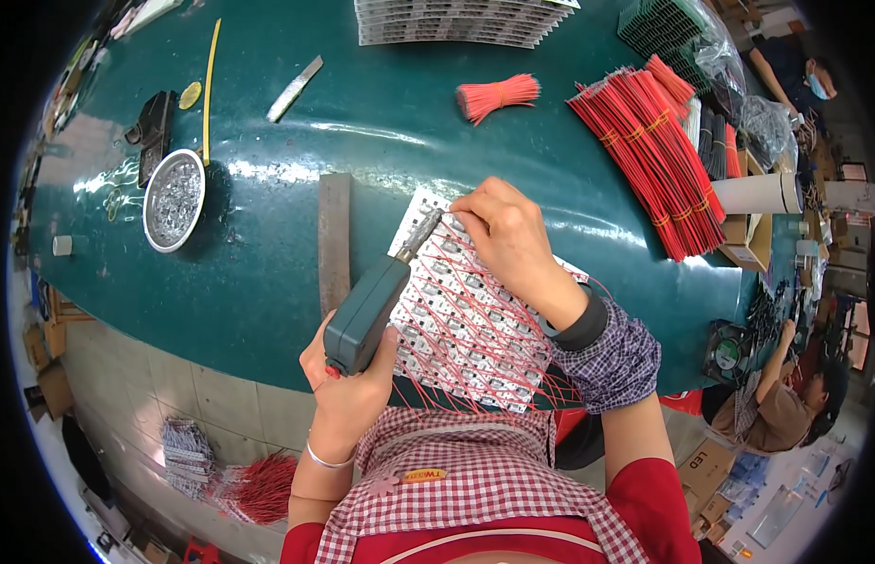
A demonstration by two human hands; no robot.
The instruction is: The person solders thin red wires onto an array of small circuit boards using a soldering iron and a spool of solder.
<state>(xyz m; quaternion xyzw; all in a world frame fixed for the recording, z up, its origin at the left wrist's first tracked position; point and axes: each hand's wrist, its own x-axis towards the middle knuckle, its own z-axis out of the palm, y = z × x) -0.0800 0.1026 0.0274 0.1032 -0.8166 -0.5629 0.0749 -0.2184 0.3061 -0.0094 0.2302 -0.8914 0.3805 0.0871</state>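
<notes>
On the table point(259, 315) before you, the circuit-board panel point(466, 310) lies with the bar point(334, 235) near its left side and the bowl point(165, 248) farther left. Beyond the panel sits a single wire bundle point(494, 97), the stack of boards point(461, 23) behind that; to your right lies the row of wire bundles point(644, 155), beside the cardboard box point(759, 242).

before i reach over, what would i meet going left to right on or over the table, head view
Small white cylinder, white bowl, slim silvery tool, dark green hand tool, small red wire bundle, large red wire bundle, white roll.
</notes>
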